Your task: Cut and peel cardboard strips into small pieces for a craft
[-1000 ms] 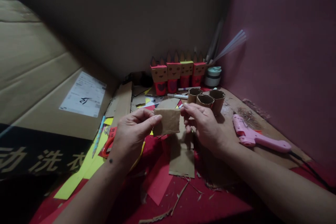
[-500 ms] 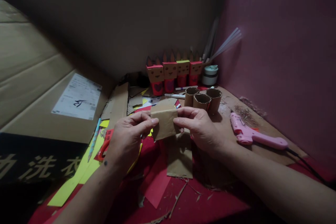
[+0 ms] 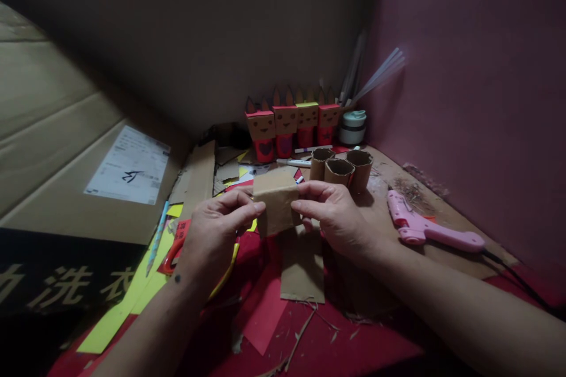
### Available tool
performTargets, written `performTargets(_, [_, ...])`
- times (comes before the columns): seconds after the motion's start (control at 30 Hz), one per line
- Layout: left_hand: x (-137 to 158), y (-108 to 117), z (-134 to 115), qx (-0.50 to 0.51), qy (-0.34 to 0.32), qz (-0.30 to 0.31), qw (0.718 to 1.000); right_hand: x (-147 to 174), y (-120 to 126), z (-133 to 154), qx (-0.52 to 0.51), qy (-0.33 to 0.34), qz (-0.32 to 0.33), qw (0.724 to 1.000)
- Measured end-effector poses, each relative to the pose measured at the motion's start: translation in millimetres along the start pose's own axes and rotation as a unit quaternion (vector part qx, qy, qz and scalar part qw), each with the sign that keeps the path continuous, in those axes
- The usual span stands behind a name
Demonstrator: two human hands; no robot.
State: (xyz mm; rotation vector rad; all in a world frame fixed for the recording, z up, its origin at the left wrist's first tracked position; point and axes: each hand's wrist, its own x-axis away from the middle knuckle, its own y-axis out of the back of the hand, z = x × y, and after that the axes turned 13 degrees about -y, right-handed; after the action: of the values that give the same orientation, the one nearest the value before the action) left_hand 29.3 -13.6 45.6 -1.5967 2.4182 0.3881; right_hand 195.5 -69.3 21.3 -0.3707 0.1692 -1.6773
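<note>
A piece of brown cardboard point(image 3: 276, 210), creased across its upper part, is held up between both hands. My left hand point(image 3: 216, 230) pinches its left edge between thumb and fingers. At the opposite edge, my right hand point(image 3: 340, 218) grips it the same way. Below it, a flat cardboard strip point(image 3: 303, 271) lies on the red surface, its upper end partly hidden by the held piece. A sheet of red paper point(image 3: 263, 321) lies beside that strip. Scissors with red handles point(image 3: 174, 253) are partly covered by my left hand.
Three cardboard tubes point(image 3: 339, 172) stand behind my right hand. Several box-headed figures with faces point(image 3: 260, 126) line the back wall, near a pale green lidded jar point(image 3: 352, 128). A pink glue gun point(image 3: 431, 230) lies at right. A large carton point(image 3: 62, 147) fills the left, beside yellow paper point(image 3: 110, 318).
The held cardboard's upper flap shows more plainly now, and the piece has tilted slightly. Both hands keep their grip in nearly the same place.
</note>
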Motion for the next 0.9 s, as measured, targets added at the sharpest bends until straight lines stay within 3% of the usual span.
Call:
performTargets(0.4, [1.2, -2.0, -2.0, -0.040, -0.021, -0.010, 0.999, -1.7, -0.6, -2.0, 0.014, 0.007, 0.001, 1.000])
performTargets(0.9, [0.0, -1.7, -0.5, -0.065, -0.001, -0.002, 0.998, 0.0, 1.4, 0.0, 0.052, -0.009, 0.027, 0.998])
